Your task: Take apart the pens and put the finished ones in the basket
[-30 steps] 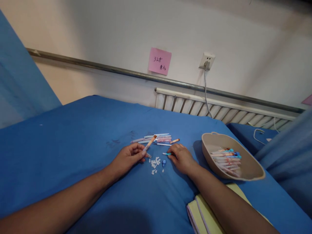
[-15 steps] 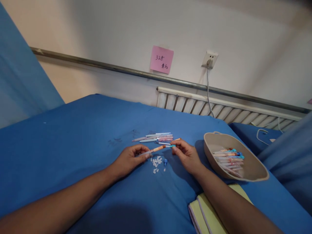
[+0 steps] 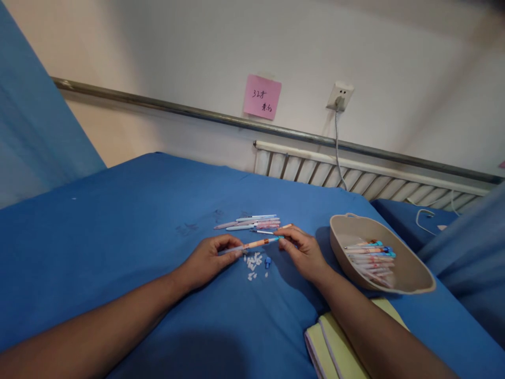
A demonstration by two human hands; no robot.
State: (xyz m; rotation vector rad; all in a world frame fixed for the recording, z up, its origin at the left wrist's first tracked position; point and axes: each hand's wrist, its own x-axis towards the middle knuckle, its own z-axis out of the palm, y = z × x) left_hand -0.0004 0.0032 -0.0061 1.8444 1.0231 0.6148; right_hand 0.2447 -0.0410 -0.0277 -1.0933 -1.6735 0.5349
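Note:
A pen [image 3: 256, 243] with an orange patterned barrel lies level between my two hands. My left hand [image 3: 209, 259] pinches its pale end between thumb and fingers. At the other end, my right hand [image 3: 303, 253] is closed on the teal end piece [image 3: 278, 238], which lines up with the barrel. Just behind sit several pale blue and pink pen parts [image 3: 246, 227] in a loose row, with a thin refill [image 3: 262, 232] near my right fingertips. Below the pen are small white pieces [image 3: 252, 261] in a scatter and a little blue piece [image 3: 268, 262].
On the right stands a beige basket [image 3: 410, 263] with several finished-looking pens [image 3: 373, 258] inside. A folded yellow-green cloth [image 3: 335, 347] lies under my right forearm. Blue cloth [image 3: 138, 210] covers the bed. Behind it are a radiator [image 3: 292, 166] and a metal rail [image 3: 189, 112].
The orange barrel and the teal end piece have come together into one straight line; the barrel has tilted slightly and shifted right. Both hands stay nearly in place.

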